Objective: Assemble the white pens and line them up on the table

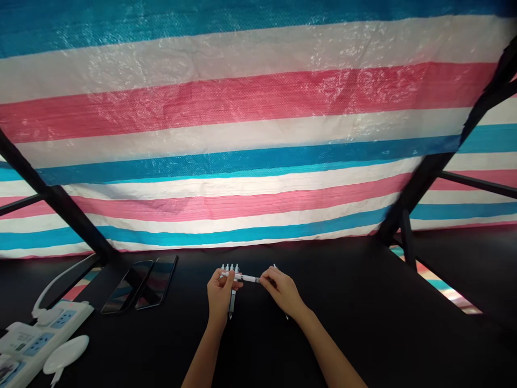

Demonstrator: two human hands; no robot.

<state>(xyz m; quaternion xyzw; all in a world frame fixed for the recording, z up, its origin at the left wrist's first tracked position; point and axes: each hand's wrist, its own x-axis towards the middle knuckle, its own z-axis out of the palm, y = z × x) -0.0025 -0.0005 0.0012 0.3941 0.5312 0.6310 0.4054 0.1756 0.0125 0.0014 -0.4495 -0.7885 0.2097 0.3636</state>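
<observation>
Both hands' fingers (228, 278) pinching opposite ends of white pen (245, 278)

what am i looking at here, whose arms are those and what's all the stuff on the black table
There is no machine here. One camera sits on a person's head and looks forward and down, so the two bare arms coming in from the bottom are that person's own. The left hand and the right hand hold a white pen between them, one at each end. Just behind the hands a few more pens lie in a row on the black table. Further left lie two phones, a white power strip and a small white oval device. A red, white and blue striped tarp hangs behind.
</observation>
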